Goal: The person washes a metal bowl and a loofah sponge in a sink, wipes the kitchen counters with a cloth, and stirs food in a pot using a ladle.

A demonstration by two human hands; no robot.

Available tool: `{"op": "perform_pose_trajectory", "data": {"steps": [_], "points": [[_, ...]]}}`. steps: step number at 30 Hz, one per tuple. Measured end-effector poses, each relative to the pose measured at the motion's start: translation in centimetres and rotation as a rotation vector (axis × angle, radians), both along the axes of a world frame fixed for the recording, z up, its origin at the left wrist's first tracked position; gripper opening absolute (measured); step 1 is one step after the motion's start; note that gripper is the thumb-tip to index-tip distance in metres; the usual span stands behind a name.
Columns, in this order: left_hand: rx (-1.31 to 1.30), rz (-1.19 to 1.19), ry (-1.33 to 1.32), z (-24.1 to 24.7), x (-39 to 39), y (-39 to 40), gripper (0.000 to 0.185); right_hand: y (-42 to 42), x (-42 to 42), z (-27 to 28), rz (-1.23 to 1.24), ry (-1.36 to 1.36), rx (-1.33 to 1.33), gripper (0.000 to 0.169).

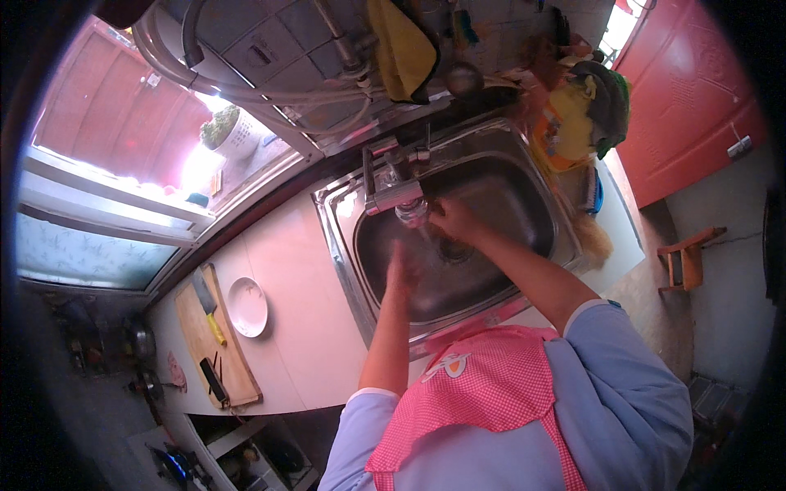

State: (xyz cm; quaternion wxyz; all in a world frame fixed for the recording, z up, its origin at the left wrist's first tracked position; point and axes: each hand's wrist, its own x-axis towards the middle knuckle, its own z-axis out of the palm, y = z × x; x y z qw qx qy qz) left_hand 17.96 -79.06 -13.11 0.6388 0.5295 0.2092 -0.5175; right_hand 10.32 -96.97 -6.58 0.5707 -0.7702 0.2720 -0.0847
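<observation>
Over the stainless steel sink basin (485,178), my left hand (402,261) is held low, blurred, under and in front of the faucet; I see no object in it. My right hand (451,220) is at the right side of the chrome faucet head (410,212), fingers bent, and whether it touches the faucet cannot be made out. A faint stream of water seems to run from the faucet between the hands, towards the drain (455,248).
Left on the counter, a wooden cutting board (230,362) bears a yellow-handled cleaver (206,294) and a dark, slim object (213,380). Beside it stands a white bowl (247,307). Cloths (605,104) and a blue brush (594,191) lie right of the sink. A yellow cloth (399,55) hangs behind.
</observation>
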Motion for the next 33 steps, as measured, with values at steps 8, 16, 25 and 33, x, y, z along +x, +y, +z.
{"op": "perform_pose_trajectory", "data": {"steps": [8, 16, 25, 33], "points": [[-0.889, -0.006, 0.158, -9.8, -0.7, -2.9, 0.047, 10.1, -3.2, 4.4, 0.278, -0.268, -0.412, 0.036], [-0.514, 0.271, 0.143, 2.3, -4.7, -4.0, 0.043, 4.1, -0.8, 0.3, -0.174, 0.129, -0.397, 0.033], [-0.522, -0.07, -0.331, -5.0, -3.2, -3.0, 0.039, 6.6, -1.7, -0.7, -0.11, -0.11, -0.295, 0.035], [-0.676, -0.041, -0.369, -4.0, -1.4, -3.4, 0.04, 9.1, -2.1, 3.4, 0.065, -0.031, -0.426, 0.03]]}}
